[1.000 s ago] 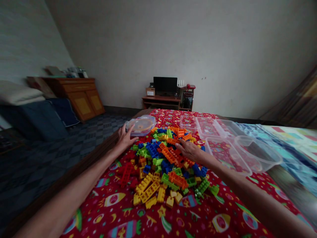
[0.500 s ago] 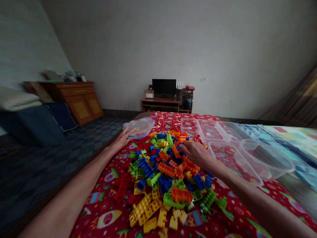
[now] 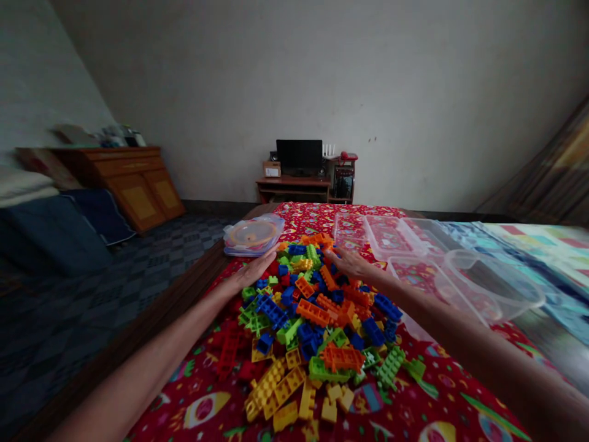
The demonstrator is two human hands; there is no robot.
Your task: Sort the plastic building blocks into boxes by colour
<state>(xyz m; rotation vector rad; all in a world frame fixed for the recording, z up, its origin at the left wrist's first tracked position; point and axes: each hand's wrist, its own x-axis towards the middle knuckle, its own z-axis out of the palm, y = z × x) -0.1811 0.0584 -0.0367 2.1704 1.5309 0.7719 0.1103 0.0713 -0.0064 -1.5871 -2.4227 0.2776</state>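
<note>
A heap of toy building blocks [image 3: 313, 312] in orange, blue, green and yellow lies on a red patterned cloth [image 3: 197, 380]. At the heap's far left side is my left hand [image 3: 257, 267], fingers stretched out and holding nothing, close to the blocks. My right hand [image 3: 350, 264] rests against the far right side, its fingers extended and partly among orange blocks. Just beyond the left hand sits a stack of clear plastic lids [image 3: 252, 235], the top one with an orange ring.
Clear plastic containers [image 3: 396, 238] stand to the right of the heap, including a round bowl [image 3: 497, 285] near the table's right side. A bed with a blue cover [image 3: 483, 245] lies beyond. A desk with a monitor [image 3: 299, 155] stands against the far wall.
My left hand has left the lids and moved right to the heap's edge. My right hand has shifted slightly away and its fingers have straightened. The view has turned a little.
</note>
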